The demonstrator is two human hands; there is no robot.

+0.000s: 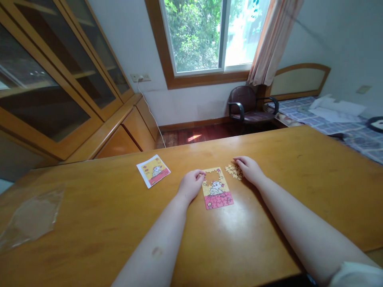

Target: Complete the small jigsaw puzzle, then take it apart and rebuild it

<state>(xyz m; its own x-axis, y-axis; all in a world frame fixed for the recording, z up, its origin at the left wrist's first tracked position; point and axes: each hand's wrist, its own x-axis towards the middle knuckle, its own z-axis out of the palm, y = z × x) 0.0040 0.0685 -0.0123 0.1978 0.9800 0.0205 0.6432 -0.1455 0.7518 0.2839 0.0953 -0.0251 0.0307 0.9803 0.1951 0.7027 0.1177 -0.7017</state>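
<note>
A small jigsaw puzzle (217,190) with a white cartoon animal on yellow and pink lies in the middle of the wooden table (119,211); its top edge has gaps. My left hand (190,185) rests at the puzzle's upper left corner, fingers curled, pinching at the edge. My right hand (249,169) lies on a small heap of loose yellow puzzle pieces (233,172) just right of the puzzle's top, fingers bent down onto them. Whether either hand holds a piece is hidden.
A reference picture card (153,170) of the same image lies to the left. A clear plastic bag (31,217) sits near the table's left edge. Beyond the table stand a dark armchair (248,104), a bed (338,119) and glass-fronted cabinets (60,79).
</note>
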